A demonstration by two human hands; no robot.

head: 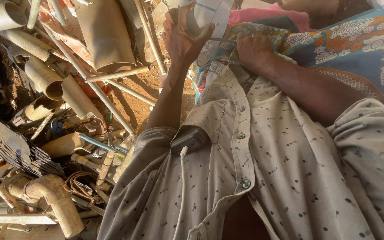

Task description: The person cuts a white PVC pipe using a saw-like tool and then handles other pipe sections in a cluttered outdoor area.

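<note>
My left hand (182, 38) is raised at the top centre, its fingers wrapped around a white plastic pipe piece (207, 12) with a blue line on it. Just to the right, my right hand (253, 50) is closed in a fist on a thin grey rod or blade (222, 40) that reaches across to the white piece. Which kind of tool it is I cannot tell. Both forearms stretch up from my spotted beige shirt (281, 169).
A heap of old dusty pipes (45, 80) and thin rods fills the left side over red earth. A beige elbow fitting (54, 195) and a stack of dark ridged sheets (18, 151) lie lower left. Patterned blue cloth (361, 40) covers the upper right. A black device (190, 138) with a white cable hangs on my shirt.
</note>
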